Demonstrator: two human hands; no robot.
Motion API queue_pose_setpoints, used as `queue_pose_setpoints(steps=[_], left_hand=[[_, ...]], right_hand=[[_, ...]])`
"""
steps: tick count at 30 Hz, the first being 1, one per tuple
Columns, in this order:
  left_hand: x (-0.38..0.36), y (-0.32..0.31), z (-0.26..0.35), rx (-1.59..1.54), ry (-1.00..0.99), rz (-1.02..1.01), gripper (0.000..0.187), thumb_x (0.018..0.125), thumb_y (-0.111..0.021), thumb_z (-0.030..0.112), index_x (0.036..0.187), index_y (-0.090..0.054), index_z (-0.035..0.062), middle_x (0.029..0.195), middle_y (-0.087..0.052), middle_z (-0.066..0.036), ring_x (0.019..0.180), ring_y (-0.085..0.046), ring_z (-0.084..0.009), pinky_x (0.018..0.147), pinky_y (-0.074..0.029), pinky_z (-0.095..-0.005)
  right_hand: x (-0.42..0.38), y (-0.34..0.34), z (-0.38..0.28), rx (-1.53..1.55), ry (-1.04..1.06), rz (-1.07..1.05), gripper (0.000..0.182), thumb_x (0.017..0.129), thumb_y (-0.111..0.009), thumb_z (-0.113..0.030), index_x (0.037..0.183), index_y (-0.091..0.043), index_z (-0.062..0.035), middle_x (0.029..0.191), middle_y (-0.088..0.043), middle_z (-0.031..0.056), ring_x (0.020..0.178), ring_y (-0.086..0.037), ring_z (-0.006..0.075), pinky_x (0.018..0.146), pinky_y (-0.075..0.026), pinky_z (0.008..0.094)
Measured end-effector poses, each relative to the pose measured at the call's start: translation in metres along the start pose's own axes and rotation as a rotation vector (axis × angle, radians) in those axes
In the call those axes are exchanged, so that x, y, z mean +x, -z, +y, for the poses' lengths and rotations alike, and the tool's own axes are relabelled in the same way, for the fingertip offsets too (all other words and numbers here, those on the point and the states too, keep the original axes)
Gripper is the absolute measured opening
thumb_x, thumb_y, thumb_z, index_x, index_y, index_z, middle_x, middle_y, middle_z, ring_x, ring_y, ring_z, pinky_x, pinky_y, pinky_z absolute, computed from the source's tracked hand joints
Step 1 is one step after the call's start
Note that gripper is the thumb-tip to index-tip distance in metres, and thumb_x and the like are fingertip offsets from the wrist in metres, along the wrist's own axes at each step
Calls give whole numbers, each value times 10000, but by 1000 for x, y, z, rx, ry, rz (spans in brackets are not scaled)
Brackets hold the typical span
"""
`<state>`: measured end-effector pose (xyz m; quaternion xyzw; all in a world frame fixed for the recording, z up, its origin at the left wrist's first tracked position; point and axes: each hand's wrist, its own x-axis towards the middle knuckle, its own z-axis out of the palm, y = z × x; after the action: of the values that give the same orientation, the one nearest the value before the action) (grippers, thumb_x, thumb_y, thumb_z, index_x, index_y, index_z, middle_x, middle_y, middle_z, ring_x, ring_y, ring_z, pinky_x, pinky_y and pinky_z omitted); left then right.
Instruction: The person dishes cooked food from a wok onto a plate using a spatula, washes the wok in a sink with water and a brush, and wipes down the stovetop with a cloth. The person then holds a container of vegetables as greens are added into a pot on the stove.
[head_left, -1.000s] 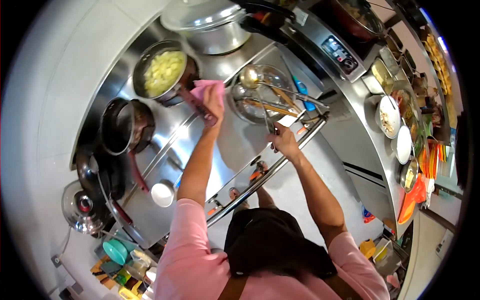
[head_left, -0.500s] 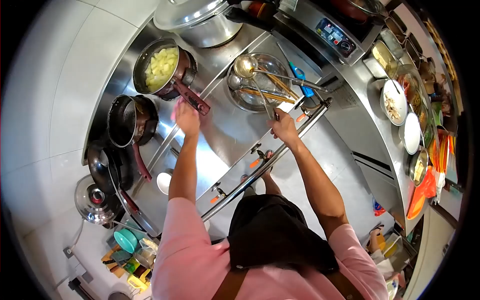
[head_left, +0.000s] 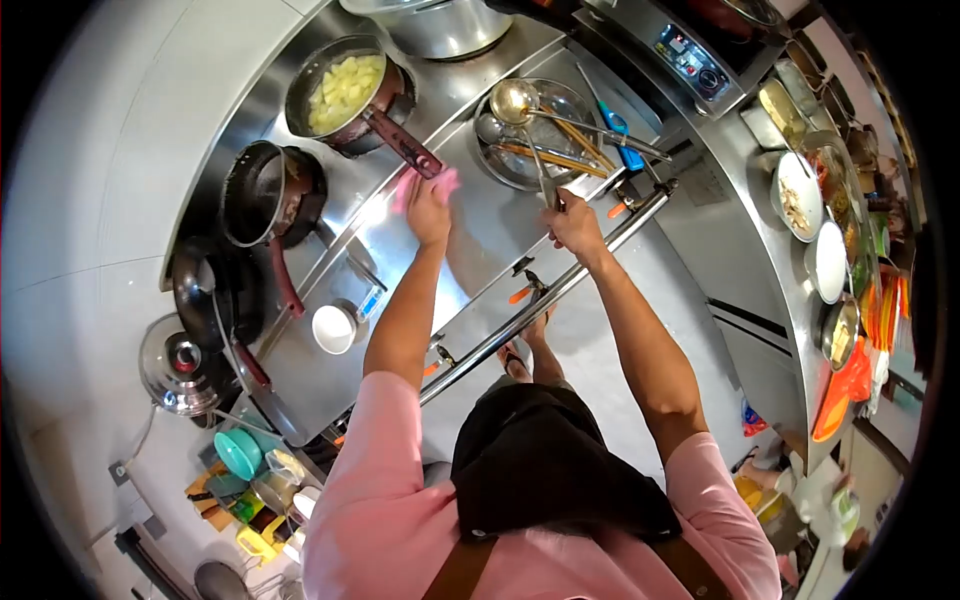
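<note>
My left hand (head_left: 430, 214) is closed on a pink cloth (head_left: 444, 182) over the steel counter (head_left: 480, 265), just below the handle end of a saucepan (head_left: 404, 145) holding pale yellow chunks (head_left: 346, 92). My right hand (head_left: 577, 227), near the counter's front edge, grips the slim metal stem of a long-handled utensil (head_left: 545, 182). That stem runs up to a ladle bowl (head_left: 514, 101) over a round metal tray (head_left: 510, 178), where its far end overlaps the ladle. Chopsticks (head_left: 585, 142) and another ladle lie on the tray.
A second, dark saucepan (head_left: 255, 195) and a wok (head_left: 190, 275) stand on the left. A white cup (head_left: 333, 329) sits nearer me. A large lidded pot (head_left: 450, 30) is at the back. A rail (head_left: 500, 352) runs along the front; bowls (head_left: 797, 197) line the right counter.
My left hand and the cloth have moved right along the counter, past the saucepan handle's end. The white cup shows more fully. My right hand keeps its grip; the whole view has shifted slightly.
</note>
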<state>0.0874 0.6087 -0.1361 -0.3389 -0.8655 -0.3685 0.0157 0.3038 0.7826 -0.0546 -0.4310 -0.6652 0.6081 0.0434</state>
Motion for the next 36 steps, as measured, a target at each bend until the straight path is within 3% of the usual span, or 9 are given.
queue_pose_setpoints(steps=[6,8,11,14,17,24,26,30,36], left_hand=[[10,-38,4,10,-324,-79,331,948,-556,163,1236,-645,27,1315,-610,-208,1251,-540,-384,1104,-388,-463],[-38,-21,11,42,-289,-148,318,955,-531,146,1227,-648,33,1298,-626,-189,1252,-541,-376,1108,-376,-472],[-113,12,37,-167,-252,-270,331,914,-533,94,1220,-653,60,1252,-651,-166,1236,-559,-360,1095,-391,-461],[-180,26,2,-236,-170,-251,331,846,-577,52,1157,-690,78,1260,-659,-131,1204,-595,-344,1086,-419,-424],[-215,90,12,-106,-159,-250,408,826,-559,-7,1208,-674,79,1297,-648,-113,1261,-573,-318,1103,-413,-425],[-355,208,-85,83,-6,12,299,876,-613,69,1162,-699,59,1200,-691,-125,1213,-602,-318,1054,-450,-410],[-396,243,-118,-262,337,256,260,948,-583,81,1186,-671,28,1120,-706,-106,1094,-643,-269,978,-493,-380],[-395,283,-185,129,566,519,321,974,-581,179,1270,-648,75,1096,-714,-132,925,-685,-284,836,-531,-348],[-300,216,-154,8,691,613,346,997,-534,242,1266,-661,65,1244,-670,-169,1144,-621,-382,978,-477,-414]], right_hand=[[-9,16,-14,-214,-79,-7,375,849,-641,-233,1169,-641,-37,842,-712,191,675,-708,288,651,-574,395],[8,11,12,-317,66,34,428,856,-652,-194,1225,-615,22,705,-662,128,553,-643,179,496,-538,319],[17,5,38,-358,111,25,450,860,-657,-196,1257,-605,10,719,-676,121,551,-647,183,514,-533,325],[-5,2,24,-332,70,31,492,813,-664,-283,1210,-629,5,891,-707,251,848,-708,364,778,-540,456],[-35,11,54,-271,180,159,610,846,-679,-278,1337,-546,59,847,-715,181,720,-687,253,668,-533,377],[-177,50,137,-63,-94,128,556,881,-621,-163,1375,-491,56,962,-657,135,753,-643,179,617,-532,299],[-213,45,152,-17,-196,143,557,876,-625,-145,1369,-486,74,950,-659,138,736,-647,190,597,-534,305],[-255,29,174,-128,-283,93,562,865,-619,-127,1363,-481,93,947,-668,148,739,-662,209,580,-539,314],[-271,20,160,-252,-245,-42,606,852,-644,-152,1382,-473,88,962,-675,164,768,-687,223,609,-566,330]])
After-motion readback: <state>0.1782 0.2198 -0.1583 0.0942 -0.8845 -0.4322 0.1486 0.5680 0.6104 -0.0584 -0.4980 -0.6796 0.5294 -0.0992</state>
